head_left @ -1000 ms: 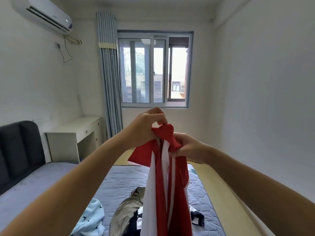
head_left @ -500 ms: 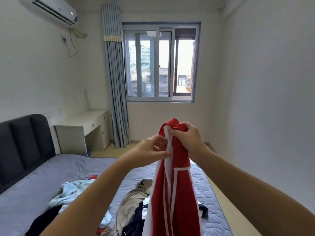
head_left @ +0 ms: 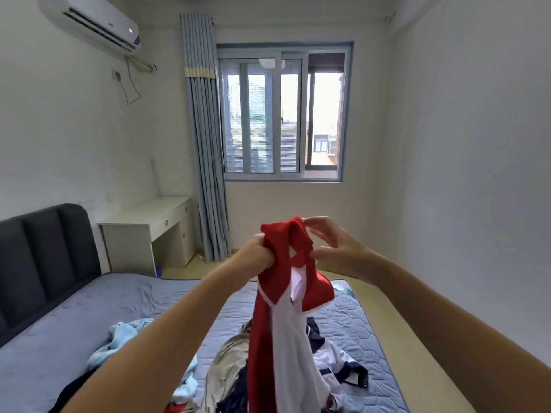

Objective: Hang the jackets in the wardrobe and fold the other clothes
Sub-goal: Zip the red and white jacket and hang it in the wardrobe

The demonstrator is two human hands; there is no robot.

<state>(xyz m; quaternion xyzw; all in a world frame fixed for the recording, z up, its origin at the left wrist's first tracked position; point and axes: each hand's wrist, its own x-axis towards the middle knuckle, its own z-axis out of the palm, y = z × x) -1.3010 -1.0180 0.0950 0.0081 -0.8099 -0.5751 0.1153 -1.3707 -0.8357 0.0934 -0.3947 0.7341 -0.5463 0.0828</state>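
Closest in, two bare forearms reach up from 7 and 5 o'clock and meet near the middle of the view. The left hand (head_left: 258, 252) is clenched in a fist round a bunch of red fabric near the upper end of the top (head_left: 281, 329). The right hand (head_left: 332, 248) sits just at 3 o'clock of that bunch, with its fingers (head_left: 310, 222) curved and spread. One fingertip touches the top's upper edge and the thumb lies against its side. Whether this hand pinches the cloth or only touches it I cannot tell.

The top is red with white panels and white trim. It hangs in the air from the left fist straight down toward 6 o'clock, over the bed (head_left: 125, 296), and runs out of the lower edge.

Behind and below it a pile (head_left: 226, 365) of loose clothes lies on the grey quilted mattress: a khaki piece, navy and white pieces at 5 o'clock of the top, and a light blue one at 8 o'clock.

Further off, a dark padded headboard (head_left: 44, 251) stands at 9 o'clock. A white desk (head_left: 149, 228) sits against the wall beyond it, just beside a blue-grey curtain (head_left: 204, 144). The window (head_left: 283, 114) fills the far wall at 12 o'clock, with the curtain at its left edge. An air conditioner (head_left: 92, 23) hangs high at 10 o'clock.
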